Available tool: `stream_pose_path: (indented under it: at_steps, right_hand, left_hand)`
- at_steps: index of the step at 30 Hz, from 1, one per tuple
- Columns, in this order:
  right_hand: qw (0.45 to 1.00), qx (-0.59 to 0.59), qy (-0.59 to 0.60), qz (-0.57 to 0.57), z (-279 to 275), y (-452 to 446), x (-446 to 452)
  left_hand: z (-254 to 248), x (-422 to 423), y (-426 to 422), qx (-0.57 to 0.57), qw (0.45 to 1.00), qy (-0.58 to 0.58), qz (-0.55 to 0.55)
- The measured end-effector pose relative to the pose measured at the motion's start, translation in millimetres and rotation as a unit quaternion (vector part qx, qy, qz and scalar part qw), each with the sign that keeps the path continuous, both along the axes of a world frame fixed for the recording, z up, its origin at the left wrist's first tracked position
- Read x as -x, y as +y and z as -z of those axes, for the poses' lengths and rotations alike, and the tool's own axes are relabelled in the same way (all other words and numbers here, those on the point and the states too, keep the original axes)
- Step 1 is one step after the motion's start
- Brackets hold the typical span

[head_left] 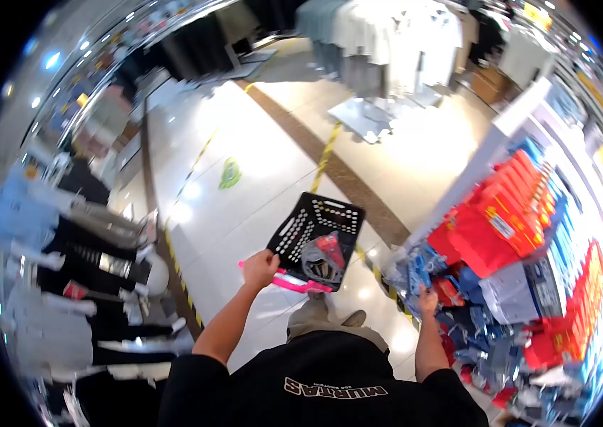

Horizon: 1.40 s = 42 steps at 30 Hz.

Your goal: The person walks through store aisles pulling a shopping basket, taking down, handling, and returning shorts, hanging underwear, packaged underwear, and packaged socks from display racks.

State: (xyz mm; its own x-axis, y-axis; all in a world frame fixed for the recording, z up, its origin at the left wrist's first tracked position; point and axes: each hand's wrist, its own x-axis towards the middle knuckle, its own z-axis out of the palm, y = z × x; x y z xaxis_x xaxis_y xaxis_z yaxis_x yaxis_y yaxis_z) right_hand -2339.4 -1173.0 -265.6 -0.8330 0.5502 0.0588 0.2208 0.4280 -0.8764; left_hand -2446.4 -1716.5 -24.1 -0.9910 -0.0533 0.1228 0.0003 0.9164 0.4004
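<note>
Black basket [298, 228] at one hand, blue packet [419, 270] at the other

Nearest is one shirt [330, 363], its lettering upside down from here. The left hand [262, 269] is closed on the basket at its near left corner; whether the fingers wrap the rim or the one pink handle [298, 282] along the near edge, I cannot tell. The basket is tilted, and whether its base meets the floor is hidden. A grey and red bundle [323, 257] lies toward its near right corner, its pieces too jumbled to count.

The right hand [427, 302] is at the left edge of the shelf [517, 117], fingertips at the packet; gripping or only touching, I cannot tell. The step in hand looks like handling that one packet while the left hand steadies the basket; the next move would call for a sure pinch, clear of crowded neighbours.

Above sit red packs [508, 213], overlapping past counting. Farther off are one green mark [230, 173] and a rack [401, 35] of pale tops.
</note>
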Motion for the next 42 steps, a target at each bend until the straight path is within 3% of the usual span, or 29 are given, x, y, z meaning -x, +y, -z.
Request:
stream_pose_path:
  at_steps: [1, 2, 3, 4, 5, 7, 10, 11, 13, 15, 16, 18, 20, 23, 25, 27, 29, 30, 31, 32, 33, 38, 42]
  right_hand:
    - [0.995, -0.036, -0.094, 0.007, 14, 9, -11]
    - [0.997, -0.004, -0.064, 0.029, 35, 8, -22]
    - [0.997, 0.004, -0.07, 0.033, -47, -20, -30]
    - [0.996, -0.06, -0.055, 0.036, -34, -24, -40]
    - [0.988, 0.147, 0.036, 0.026, -89, -48, -42]
    - [0.993, 0.118, -0.003, 0.013, -95, -54, -51]
    - [0.978, 0.167, -0.116, -0.035, -148, -67, -50]
    - [0.974, 0.208, -0.073, -0.051, -152, -75, -45]
    - [0.953, 0.289, 0.013, -0.088, -154, -96, -34]
    - [0.882, 0.465, 0.035, -0.067, -202, -122, -21]
    - [0.835, 0.545, 0.047, -0.056, -226, -130, -15]
    - [0.819, 0.573, 0.035, -0.016, -246, -135, -7]
    - [0.812, 0.583, 0.007, -0.01, -223, -133, -10]
    - [0.893, 0.45, 0.009, 0.009, -199, -145, -9]
    - [0.858, 0.513, -0.012, -0.01, -219, -155, -11]
    - [0.841, 0.53, -0.101, -0.052, -229, -156, -12]
    - [0.769, 0.637, -0.054, -0.029, -228, -161, -14]
    - [0.722, 0.688, -0.073, -0.019, -225, -159, -9]
    - [0.709, 0.695, -0.12, -0.015, -240, -150, -9]
    - [0.654, 0.745, -0.099, -0.084, -228, -145, -9]
    - [0.613, 0.779, -0.106, -0.074, -228, -148, -7]
    - [0.649, 0.716, -0.094, -0.24, -201, -164, -7]
    - [0.592, 0.759, -0.05, -0.266, -209, -169, -16]
  left_hand:
    - [-4, 1, 6, -0.015, 0.999, -0.019, -0.024]
    - [-9, 0, 11, -0.029, 0.998, -0.038, -0.048]
    - [0, 2, 12, -0.06, 0.996, -0.014, -0.059]
    - [7, 4, 14, -0.091, 0.993, 0.009, -0.074]
    - [12, 8, 20, -0.146, 0.987, -0.015, -0.06]
    - [21, 12, 27, -0.248, 0.965, -0.069, -0.041]
    - [32, 6, 92, -0.334, 0.928, -0.143, 0.084]
    - [22, -3, 126, -0.343, 0.912, -0.174, 0.14]
    - [32, -20, 182, -0.307, 0.903, -0.013, 0.3]
    - [39, -31, 220, -0.366, 0.863, -0.047, 0.346]
    - [26, -32, 228, -0.422, 0.827, -0.144, 0.343]
    - [-17, -40, 237, -0.514, 0.724, -0.334, 0.317]
    - [-25, -48, 235, -0.496, 0.739, -0.323, 0.324]
    - [-37, -58, 230, -0.442, 0.771, -0.313, 0.335]
    - [-28, -66, 227, -0.372, 0.803, -0.323, 0.335]
    - [-48, -72, 231, -0.383, 0.788, -0.33, 0.351]
    - [-43, -75, 229, -0.423, 0.743, -0.386, 0.347]
    - [-58, -78, 230, -0.494, 0.69, -0.419, 0.323]
    - [-75, -82, 230, -0.56, 0.632, -0.449, 0.292]
    - [-74, -80, 225, -0.552, 0.611, -0.492, 0.283]
    - [-81, -80, 224, -0.543, 0.613, -0.506, 0.273]
    - [-73, -86, 226, -0.548, 0.664, -0.453, 0.231]
    - [-64, -85, 222, -0.587, 0.642, -0.438, 0.224]
